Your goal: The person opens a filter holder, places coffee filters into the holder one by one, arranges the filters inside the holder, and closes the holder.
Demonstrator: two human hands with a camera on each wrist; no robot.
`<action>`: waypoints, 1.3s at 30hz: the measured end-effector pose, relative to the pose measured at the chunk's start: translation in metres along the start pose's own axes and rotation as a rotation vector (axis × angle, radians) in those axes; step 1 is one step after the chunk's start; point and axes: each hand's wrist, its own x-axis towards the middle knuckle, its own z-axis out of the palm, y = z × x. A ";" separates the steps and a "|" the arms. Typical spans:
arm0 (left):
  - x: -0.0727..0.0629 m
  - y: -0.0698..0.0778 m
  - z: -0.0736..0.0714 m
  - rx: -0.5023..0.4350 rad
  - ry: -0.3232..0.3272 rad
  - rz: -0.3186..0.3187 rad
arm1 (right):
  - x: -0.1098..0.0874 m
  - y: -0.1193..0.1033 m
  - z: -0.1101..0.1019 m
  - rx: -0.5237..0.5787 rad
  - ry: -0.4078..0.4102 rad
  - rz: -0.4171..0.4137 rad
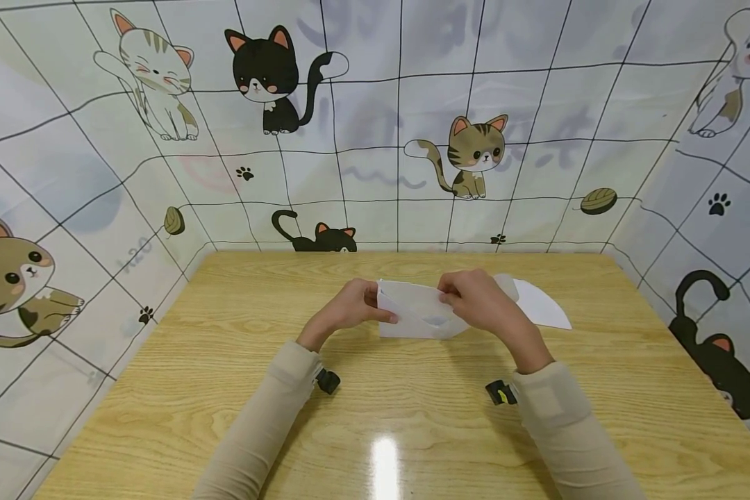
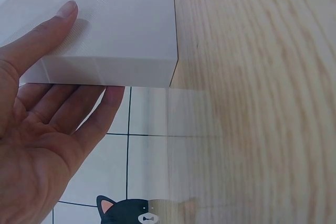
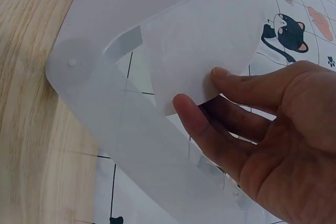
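A white, flat, box-like case (image 2: 121, 14) stands on its edge just over the table. My left hand (image 1: 356, 305) grips its left end, with the thumb on the broad face and the fingers beneath in the left wrist view. My right hand (image 1: 482, 302) pinches a thin white sheet (image 3: 199, 40) between thumb and fingers at the case's open side. Below that sheet runs a translucent strip (image 3: 131, 114), which meets the case at a rounded corner with a small round stud. How far the sheet reaches into the case is hidden.
Past my right hand, a white fan-shaped piece (image 1: 544, 305) shows over the wooden table (image 1: 412, 430). A cloth printed with cats (image 1: 375, 139) hangs behind the table and on both sides. Each wrist carries a small black camera, such as the left camera (image 1: 328, 380).
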 end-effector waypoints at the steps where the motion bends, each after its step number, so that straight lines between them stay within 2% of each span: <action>1: 0.000 0.000 0.000 0.001 0.001 0.001 | 0.000 0.000 0.001 -0.005 -0.002 0.001; 12: -0.001 0.000 0.001 -0.011 0.003 0.021 | 0.004 0.000 0.010 -0.030 -0.037 -0.025; 27: -0.001 0.000 0.000 -0.018 -0.006 0.021 | 0.006 -0.003 0.019 -0.024 -0.079 -0.008; 39: -0.002 0.002 0.000 -0.007 0.000 0.016 | 0.006 -0.005 0.024 -0.057 -0.087 -0.036</action>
